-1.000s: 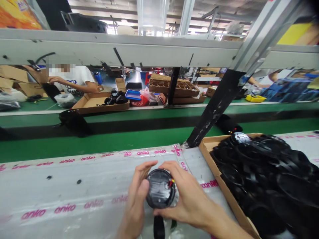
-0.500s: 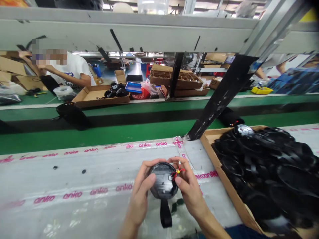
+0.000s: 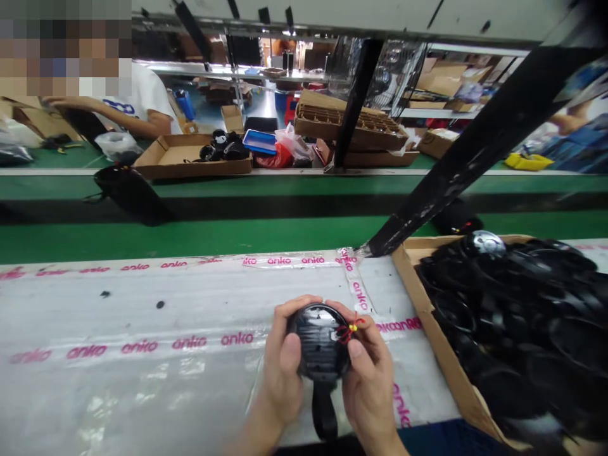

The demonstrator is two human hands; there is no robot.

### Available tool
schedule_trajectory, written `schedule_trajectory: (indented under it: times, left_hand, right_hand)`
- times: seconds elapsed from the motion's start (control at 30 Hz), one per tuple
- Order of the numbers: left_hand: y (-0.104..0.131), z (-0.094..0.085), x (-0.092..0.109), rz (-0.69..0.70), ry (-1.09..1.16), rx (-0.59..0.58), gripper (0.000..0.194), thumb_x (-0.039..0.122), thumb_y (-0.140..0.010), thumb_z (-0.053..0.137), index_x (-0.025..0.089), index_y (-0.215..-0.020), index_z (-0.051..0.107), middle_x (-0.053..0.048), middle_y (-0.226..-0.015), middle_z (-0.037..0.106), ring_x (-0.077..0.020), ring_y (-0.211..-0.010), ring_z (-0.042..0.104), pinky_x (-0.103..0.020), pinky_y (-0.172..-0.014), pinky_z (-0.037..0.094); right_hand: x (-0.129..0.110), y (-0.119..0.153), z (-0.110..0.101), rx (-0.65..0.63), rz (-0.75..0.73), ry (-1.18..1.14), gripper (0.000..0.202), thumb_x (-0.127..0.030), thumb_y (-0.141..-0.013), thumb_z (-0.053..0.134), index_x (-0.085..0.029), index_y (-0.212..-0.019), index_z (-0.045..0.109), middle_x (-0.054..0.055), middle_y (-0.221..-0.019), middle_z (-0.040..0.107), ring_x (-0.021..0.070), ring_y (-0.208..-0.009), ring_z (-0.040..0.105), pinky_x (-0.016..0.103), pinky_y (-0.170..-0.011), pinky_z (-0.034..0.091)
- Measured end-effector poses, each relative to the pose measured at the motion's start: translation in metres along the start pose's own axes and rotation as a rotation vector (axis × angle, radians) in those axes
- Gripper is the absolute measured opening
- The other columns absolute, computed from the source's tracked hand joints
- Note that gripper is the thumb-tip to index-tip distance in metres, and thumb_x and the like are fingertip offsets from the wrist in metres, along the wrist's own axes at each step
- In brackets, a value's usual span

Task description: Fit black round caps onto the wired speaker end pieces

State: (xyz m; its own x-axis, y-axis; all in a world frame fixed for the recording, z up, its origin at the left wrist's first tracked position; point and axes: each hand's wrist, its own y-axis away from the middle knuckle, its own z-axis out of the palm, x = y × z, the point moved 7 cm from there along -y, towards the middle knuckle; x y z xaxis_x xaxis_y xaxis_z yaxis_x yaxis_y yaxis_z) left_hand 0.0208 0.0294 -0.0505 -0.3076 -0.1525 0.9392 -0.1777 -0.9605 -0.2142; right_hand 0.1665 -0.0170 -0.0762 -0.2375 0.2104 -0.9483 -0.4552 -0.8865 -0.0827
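Between my two hands is a round black part point(image 3: 319, 348) with a ribbed, shiny face turned up. A black strap point(image 3: 323, 411) hangs from its near edge. My left hand point(image 3: 284, 364) wraps its left side, thumb on the rim. On the right side my right hand point(image 3: 368, 367) grips the rim, its thumb beside a small bundle of red wires with a yellow piece point(image 3: 353, 327). The fingertips of both hands come close together at the far edge.
A cardboard box point(image 3: 439, 342) heaped with black parts point(image 3: 517, 316) stands at the right. A slanted black post point(image 3: 456, 171) rises behind the taped white table point(image 3: 128, 316). Across the green conveyor point(image 3: 213, 237), a person in a white shirt works near a shallow box point(image 3: 166, 155).
The view has tilted down and the far shelf edge sits higher. Both hands are wrapped more closely around the black part, which they still hold.
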Motion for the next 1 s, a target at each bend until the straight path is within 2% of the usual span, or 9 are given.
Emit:
schedule_trajectory:
  times: [0.13, 0.27, 0.37, 0.47, 0.57, 0.63, 0.73, 0.87, 1.0]
  left_hand:
    - [-0.016, 0.009, 0.001, -0.049, 0.140, -0.219, 0.050, 0.060, -0.106, 0.053, 0.021, -0.135, 0.066, -0.011, -0.131, 0.077, -0.0319, -0.122, 0.072, -0.044, -0.110, 0.055]
    - [-0.020, 0.006, 0.005, -0.020, 0.108, -0.133, 0.053, 0.061, -0.107, 0.047, 0.020, -0.134, 0.068, -0.011, -0.125, 0.080, -0.0312, -0.115, 0.075, -0.043, -0.104, 0.057]
    - [-0.016, -0.002, 0.009, -0.027, -0.142, -0.085, 0.056, 0.059, -0.111, 0.039, 0.020, -0.139, 0.068, -0.013, -0.137, 0.075, -0.0315, -0.126, 0.071, -0.045, -0.113, 0.053]
    - [-0.010, -0.017, 0.015, 0.015, -0.309, 0.046, 0.045, 0.051, -0.113, 0.046, 0.022, -0.138, 0.068, -0.012, -0.148, 0.069, -0.0286, -0.139, 0.064, -0.043, -0.120, 0.048]
    - [0.002, -0.026, 0.013, 0.104, -0.208, 0.279, 0.025, 0.045, -0.108, 0.060, 0.023, -0.118, 0.069, -0.008, -0.132, 0.077, -0.0243, -0.125, 0.073, -0.035, -0.104, 0.060]
    - [0.011, -0.024, 0.005, 0.096, -0.149, 0.391, 0.023, 0.045, -0.107, 0.063, 0.022, -0.109, 0.069, -0.008, -0.126, 0.080, -0.0241, -0.118, 0.076, -0.033, -0.097, 0.063]
    - [0.021, -0.015, -0.008, -0.007, -0.090, 0.471, 0.028, 0.049, -0.106, 0.062, 0.022, -0.112, 0.069, -0.009, -0.138, 0.076, -0.0271, -0.126, 0.073, -0.037, -0.102, 0.063]
    - [0.014, -0.010, -0.015, -0.101, 0.050, 0.358, 0.047, 0.065, -0.098, 0.063, 0.023, -0.117, 0.071, -0.010, -0.142, 0.074, -0.0338, -0.123, 0.073, -0.044, -0.098, 0.066]
    - [-0.017, -0.018, -0.012, -0.170, 0.013, 0.170, 0.066, 0.081, -0.076, 0.076, 0.023, -0.106, 0.079, -0.013, -0.125, 0.081, -0.0403, -0.115, 0.075, -0.049, -0.099, 0.066]
  right_hand:
    - [0.009, 0.001, 0.003, 0.064, 0.016, 0.010, 0.030, -0.047, -0.096, 0.075, -0.023, -0.113, 0.069, 0.008, -0.114, 0.078, 0.0275, -0.107, 0.076, 0.041, -0.097, 0.061]
    - [0.004, 0.007, 0.012, 0.222, -0.058, 0.072, 0.035, -0.057, -0.102, 0.061, -0.024, -0.111, 0.063, 0.010, -0.121, 0.075, 0.0282, -0.113, 0.073, 0.043, -0.096, 0.060]
    - [-0.005, 0.001, 0.022, 0.145, -0.079, 0.039, 0.029, -0.053, -0.102, 0.063, -0.024, -0.107, 0.064, 0.010, -0.129, 0.077, 0.0287, -0.120, 0.074, 0.046, -0.103, 0.059]
    - [-0.017, -0.008, 0.024, 0.006, -0.060, 0.095, 0.022, -0.044, -0.103, 0.068, -0.024, -0.109, 0.072, 0.011, -0.133, 0.080, 0.0293, -0.126, 0.075, 0.046, -0.111, 0.058]
    - [-0.030, -0.011, 0.020, -0.070, -0.073, 0.236, 0.023, -0.042, -0.105, 0.066, -0.025, -0.115, 0.079, 0.009, -0.133, 0.081, 0.0278, -0.126, 0.077, 0.041, -0.108, 0.062]
    - [-0.035, -0.008, 0.017, -0.086, -0.121, 0.291, 0.025, -0.041, -0.107, 0.065, -0.027, -0.119, 0.081, 0.009, -0.135, 0.080, 0.0270, -0.126, 0.077, 0.038, -0.106, 0.064]
    - [-0.032, -0.004, 0.014, -0.066, -0.178, 0.316, 0.028, -0.039, -0.109, 0.061, -0.028, -0.124, 0.081, 0.008, -0.137, 0.079, 0.0268, -0.129, 0.076, 0.040, -0.108, 0.064]
    - [-0.013, -0.003, 0.010, 0.008, -0.215, 0.226, 0.031, -0.048, -0.105, 0.065, -0.028, -0.121, 0.082, 0.011, -0.130, 0.082, 0.0293, -0.127, 0.076, 0.047, -0.114, 0.060]
    - [0.001, -0.016, 0.012, 0.009, -0.181, 0.130, 0.042, -0.062, -0.098, 0.071, -0.024, -0.110, 0.083, 0.015, -0.130, 0.081, 0.0317, -0.125, 0.077, 0.048, -0.115, 0.058]
